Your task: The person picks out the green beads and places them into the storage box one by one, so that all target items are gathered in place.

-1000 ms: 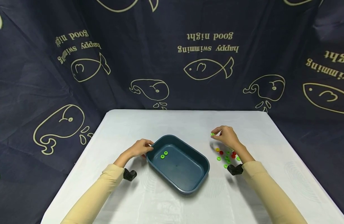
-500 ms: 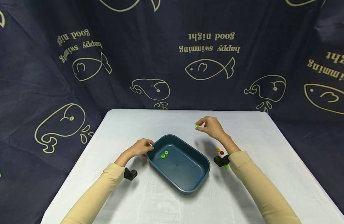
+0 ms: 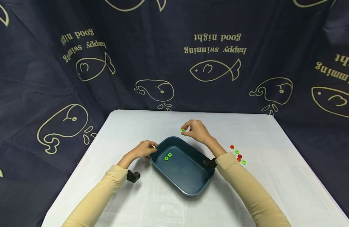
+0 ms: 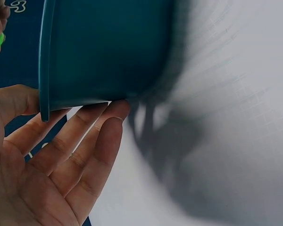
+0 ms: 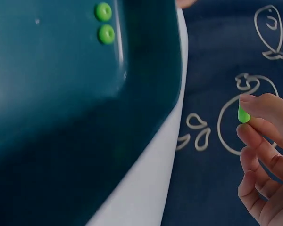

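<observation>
A dark teal tray (image 3: pixel 180 170) lies on the table, with two green rings (image 3: pixel 166 158) at its left inside end. The left hand (image 3: pixel 141 149) grips the tray's left rim; in the left wrist view its thumb is over the rim and its fingers (image 4: pixel 75 141) rest against the outer wall. Above the table, just beyond the tray's far edge, the right hand (image 3: pixel 198 130) pinches a green ring (image 3: pixel 182 130) between thumb and fingertips. The right wrist view shows this ring (image 5: pixel 244 113) edge-on, apart from the tray.
Several loose rings lie right of the tray, among them a red ring (image 3: pixel 232 147) and a green ring (image 3: pixel 244 162), partly hidden by the right sleeve. A dark patterned cloth (image 3: pixel 163 47) hangs behind the white table (image 3: pixel 265 142). A black wrist camera (image 3: pixel 209 162) overlaps the tray's right end.
The right hand has moved left with the green ring, from above the loose rings to beyond the tray's far edge. The left hand keeps its hold on the rim.
</observation>
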The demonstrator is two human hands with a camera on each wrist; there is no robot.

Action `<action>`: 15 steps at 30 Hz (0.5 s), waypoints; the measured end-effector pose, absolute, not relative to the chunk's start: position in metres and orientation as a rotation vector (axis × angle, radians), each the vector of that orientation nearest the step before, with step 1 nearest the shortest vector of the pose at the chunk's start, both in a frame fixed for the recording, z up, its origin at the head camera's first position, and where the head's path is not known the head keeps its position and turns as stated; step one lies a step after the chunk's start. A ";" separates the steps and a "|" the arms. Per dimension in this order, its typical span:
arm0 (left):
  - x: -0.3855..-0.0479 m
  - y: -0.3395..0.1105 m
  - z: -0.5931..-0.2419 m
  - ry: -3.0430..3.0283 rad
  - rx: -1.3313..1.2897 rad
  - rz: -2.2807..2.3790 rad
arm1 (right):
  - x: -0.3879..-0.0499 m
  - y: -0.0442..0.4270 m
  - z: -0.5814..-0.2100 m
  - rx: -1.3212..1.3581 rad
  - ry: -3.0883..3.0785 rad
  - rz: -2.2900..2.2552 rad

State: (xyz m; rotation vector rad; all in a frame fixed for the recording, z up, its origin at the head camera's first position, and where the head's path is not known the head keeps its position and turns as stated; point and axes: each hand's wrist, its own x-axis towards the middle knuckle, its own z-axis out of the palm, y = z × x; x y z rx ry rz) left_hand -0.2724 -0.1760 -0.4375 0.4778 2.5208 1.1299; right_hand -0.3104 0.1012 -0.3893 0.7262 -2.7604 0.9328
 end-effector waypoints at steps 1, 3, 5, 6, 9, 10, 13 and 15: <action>-0.272 -0.176 -0.437 2.523 0.481 1.126 | -0.309 0.098 -0.390 0.738 -2.767 0.929; -0.273 -0.176 -0.437 2.521 0.485 1.122 | -0.307 0.090 -0.393 0.763 -2.774 0.926; -0.273 -0.176 -0.436 2.517 0.482 1.124 | -0.304 0.083 -0.398 0.792 -2.777 0.917; -0.273 -0.176 -0.436 2.514 0.485 1.125 | -0.303 0.080 -0.400 0.804 -2.779 0.913; -0.273 -0.176 -0.436 2.511 0.482 1.129 | -0.300 0.071 -0.410 0.851 -2.776 0.887; -0.273 -0.176 -0.436 2.513 0.482 1.129 | -0.299 0.069 -0.413 0.868 -2.775 0.882; -0.273 -0.176 -0.437 2.525 0.485 1.121 | -0.296 0.063 -0.424 0.912 -2.776 0.867; -0.273 -0.175 -0.437 2.529 0.479 1.118 | -0.294 0.060 -0.430 0.932 -2.786 0.857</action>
